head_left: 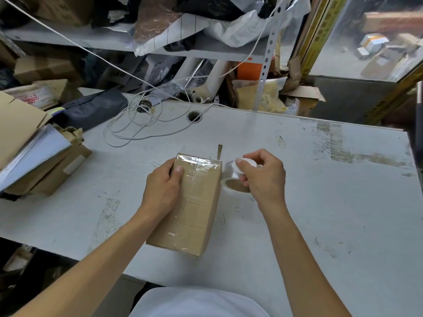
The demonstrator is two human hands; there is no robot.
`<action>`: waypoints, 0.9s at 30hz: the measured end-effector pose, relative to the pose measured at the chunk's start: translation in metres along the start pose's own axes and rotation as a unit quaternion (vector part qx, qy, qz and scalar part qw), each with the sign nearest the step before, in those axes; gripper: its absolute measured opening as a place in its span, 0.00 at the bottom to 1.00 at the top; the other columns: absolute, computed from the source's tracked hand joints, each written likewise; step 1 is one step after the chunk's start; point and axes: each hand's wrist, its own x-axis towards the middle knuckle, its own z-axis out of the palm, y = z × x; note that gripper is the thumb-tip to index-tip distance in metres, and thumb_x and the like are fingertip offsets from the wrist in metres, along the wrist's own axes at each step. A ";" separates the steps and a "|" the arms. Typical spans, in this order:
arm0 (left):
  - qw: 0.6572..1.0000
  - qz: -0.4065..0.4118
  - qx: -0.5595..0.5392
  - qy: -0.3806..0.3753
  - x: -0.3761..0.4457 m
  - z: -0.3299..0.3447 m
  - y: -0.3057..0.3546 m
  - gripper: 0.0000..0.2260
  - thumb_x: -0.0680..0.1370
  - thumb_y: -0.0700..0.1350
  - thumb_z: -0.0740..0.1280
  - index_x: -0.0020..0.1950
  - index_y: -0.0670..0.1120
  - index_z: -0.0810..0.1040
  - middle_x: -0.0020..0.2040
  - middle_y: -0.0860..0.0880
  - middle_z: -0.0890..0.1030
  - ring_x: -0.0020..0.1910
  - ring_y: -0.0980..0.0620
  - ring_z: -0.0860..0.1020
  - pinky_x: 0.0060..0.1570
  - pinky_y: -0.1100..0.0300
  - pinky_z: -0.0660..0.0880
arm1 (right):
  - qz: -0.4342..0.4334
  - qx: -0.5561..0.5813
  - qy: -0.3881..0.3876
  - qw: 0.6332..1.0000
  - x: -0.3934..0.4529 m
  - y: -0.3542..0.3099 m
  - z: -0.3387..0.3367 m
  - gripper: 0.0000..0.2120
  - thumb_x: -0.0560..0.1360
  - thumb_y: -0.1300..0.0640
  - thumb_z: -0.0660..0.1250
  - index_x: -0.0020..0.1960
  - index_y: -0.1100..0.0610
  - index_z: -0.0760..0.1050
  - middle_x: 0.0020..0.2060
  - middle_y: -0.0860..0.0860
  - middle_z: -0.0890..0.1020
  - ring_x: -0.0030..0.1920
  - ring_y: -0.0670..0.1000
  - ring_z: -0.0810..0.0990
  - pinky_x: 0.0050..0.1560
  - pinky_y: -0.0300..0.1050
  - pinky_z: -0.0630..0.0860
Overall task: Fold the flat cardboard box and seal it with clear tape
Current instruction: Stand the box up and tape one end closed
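A folded brown cardboard box (194,207) lies on the white table (320,202), its long side running away from me. Clear tape runs along its top seam and across its far end. My left hand (162,186) grips the box's far left edge, thumb on top. A roll of clear tape (231,179) sits against the box's right side. My right hand (263,177) holds the roll, with a small white piece pinched between its fingers above it.
A tangled white cable (137,124) lies on the far part of the table near a round cable hole (194,116). Stacked flat cardboard and papers (34,152) crowd the left edge. Cluttered shelves stand behind. A short strip of tape (219,151) sticks up beyond the box.
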 end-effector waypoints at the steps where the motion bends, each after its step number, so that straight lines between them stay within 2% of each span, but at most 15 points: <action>1: 1.000 0.000 0.000 0.000 0.000 0.000 0.000 0.12 0.84 0.45 0.58 0.61 0.52 0.79 0.48 0.57 0.81 0.49 0.61 0.77 0.44 0.68 0.69 | -0.004 0.002 0.006 1.000 0.000 -0.001 0.002 0.05 0.74 0.56 0.73 0.47 0.55 0.80 0.42 0.51 0.82 0.31 0.46 0.82 0.29 0.34 0.78; 3: 1.000 -0.003 0.001 -0.001 0.000 0.000 0.000 0.12 0.84 0.45 0.58 0.61 0.52 0.79 0.48 0.58 0.81 0.49 0.62 0.77 0.43 0.69 0.69 | -0.012 0.005 0.018 1.000 0.000 -0.004 0.005 0.04 0.75 0.57 0.72 0.46 0.57 0.79 0.41 0.51 0.82 0.27 0.45 0.82 0.27 0.31 0.75; 8: 1.000 -0.003 0.002 0.002 0.000 0.000 0.001 0.12 0.84 0.45 0.59 0.62 0.52 0.79 0.47 0.59 0.81 0.48 0.64 0.76 0.42 0.71 0.67 | -0.022 0.000 0.030 0.999 0.003 -0.005 0.010 0.05 0.76 0.57 0.72 0.44 0.58 0.77 0.40 0.50 0.82 0.27 0.47 0.83 0.28 0.36 0.79; 12: 1.000 -0.005 0.001 0.001 0.000 0.001 0.001 0.12 0.84 0.45 0.58 0.62 0.51 0.79 0.49 0.56 0.82 0.49 0.60 0.78 0.43 0.70 0.68 | -0.033 -0.011 0.024 0.999 0.003 -0.006 0.011 0.05 0.75 0.58 0.72 0.45 0.57 0.77 0.40 0.50 0.81 0.27 0.46 0.83 0.27 0.33 0.76; 14: 1.000 -0.005 0.001 0.000 0.001 0.001 0.001 0.13 0.84 0.44 0.58 0.63 0.51 0.79 0.50 0.55 0.82 0.49 0.57 0.78 0.43 0.70 0.68 | -0.040 -0.030 0.006 0.999 0.003 -0.006 0.010 0.04 0.75 0.59 0.72 0.44 0.57 0.78 0.39 0.50 0.81 0.26 0.46 0.82 0.26 0.32 0.75; 19: 1.000 -0.005 0.005 -0.002 0.001 0.001 0.001 0.13 0.84 0.45 0.58 0.64 0.51 0.79 0.49 0.57 0.82 0.47 0.64 0.76 0.42 0.72 0.67 | -0.024 -0.016 -0.032 0.999 0.002 -0.003 0.002 0.04 0.71 0.62 0.73 0.40 0.57 0.78 0.38 0.54 0.82 0.27 0.50 0.82 0.26 0.41 0.79; 23: 1.000 -0.001 0.003 -0.004 0.001 0.001 0.002 0.12 0.84 0.44 0.58 0.62 0.50 0.80 0.49 0.54 0.83 0.48 0.58 0.78 0.43 0.70 0.68 | -0.016 0.004 -0.056 0.998 0.002 -0.002 -0.001 0.05 0.71 0.64 0.73 0.38 0.61 0.77 0.37 0.53 0.81 0.29 0.51 0.80 0.24 0.36 0.75; 25: 1.000 0.001 0.000 -0.006 0.000 0.001 0.002 0.12 0.84 0.44 0.58 0.62 0.50 0.80 0.50 0.54 0.83 0.49 0.56 0.78 0.43 0.69 0.69 | -0.001 0.002 -0.091 0.996 0.002 0.002 0.000 0.05 0.69 0.66 0.72 0.36 0.62 0.77 0.34 0.49 0.80 0.31 0.50 0.80 0.24 0.41 0.77; 27: 1.000 0.003 0.001 -0.006 0.000 0.002 0.003 0.12 0.84 0.44 0.58 0.62 0.50 0.80 0.51 0.53 0.83 0.49 0.58 0.78 0.43 0.69 0.69 | 0.013 -0.011 -0.132 0.991 -0.002 0.011 0.003 0.06 0.67 0.67 0.71 0.34 0.61 0.75 0.30 0.48 0.78 0.28 0.49 0.79 0.26 0.44 0.77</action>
